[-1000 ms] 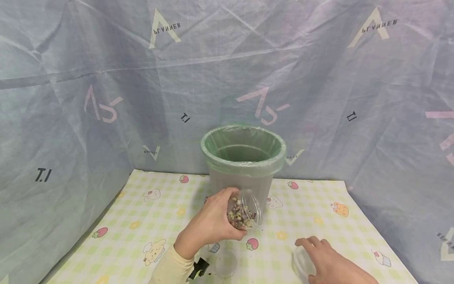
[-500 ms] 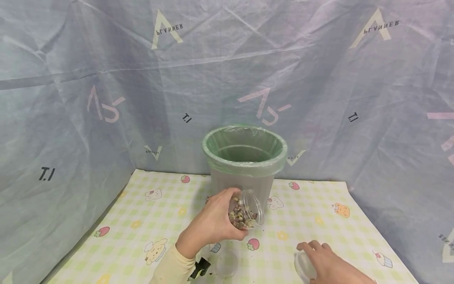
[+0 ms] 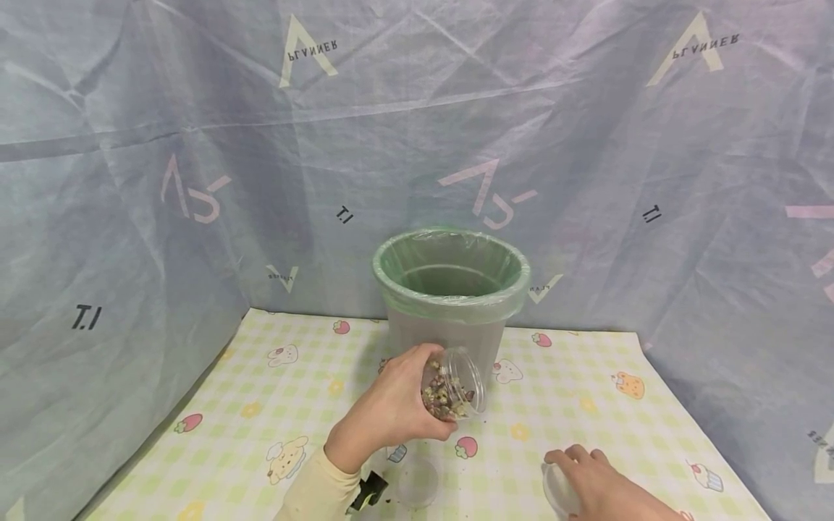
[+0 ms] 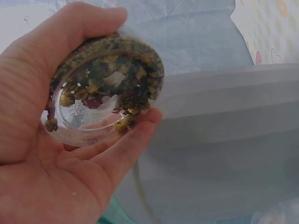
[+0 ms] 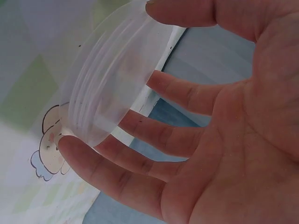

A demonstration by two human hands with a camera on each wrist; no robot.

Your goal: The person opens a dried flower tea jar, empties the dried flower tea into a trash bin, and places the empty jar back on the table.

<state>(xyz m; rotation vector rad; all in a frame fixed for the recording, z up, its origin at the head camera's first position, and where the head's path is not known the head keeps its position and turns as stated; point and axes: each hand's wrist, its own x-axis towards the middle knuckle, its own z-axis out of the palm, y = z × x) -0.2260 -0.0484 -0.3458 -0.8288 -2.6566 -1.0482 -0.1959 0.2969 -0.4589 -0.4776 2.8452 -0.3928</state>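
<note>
My left hand (image 3: 394, 405) grips a clear plastic jar (image 4: 70, 126), thumb and fingers wrapped round its side. The jar lies tilted, its open mouth facing right in the head view. Small dried flower buds (image 3: 443, 394) in yellow, green and dark red have gathered along its lower side. To the right, low over the tablecloth, my right hand (image 3: 596, 481) holds a clear round lid (image 5: 100, 79) by its edge. Thumb and fingertips meet the lid's rim, and its ridged side shows in the right wrist view.
Behind the jar stands a grey bin (image 3: 449, 329) lined with a green bag (image 3: 449, 307). A clear round disc (image 3: 418, 483) lies on the checked tablecloth (image 3: 260, 420) near the front, with dark crumbs around it. Grey-blue sheets (image 3: 326, 159) hang at the back and sides.
My right hand has come slightly nearer the front edge with the lid. The left hand and jar have hardly moved.
</note>
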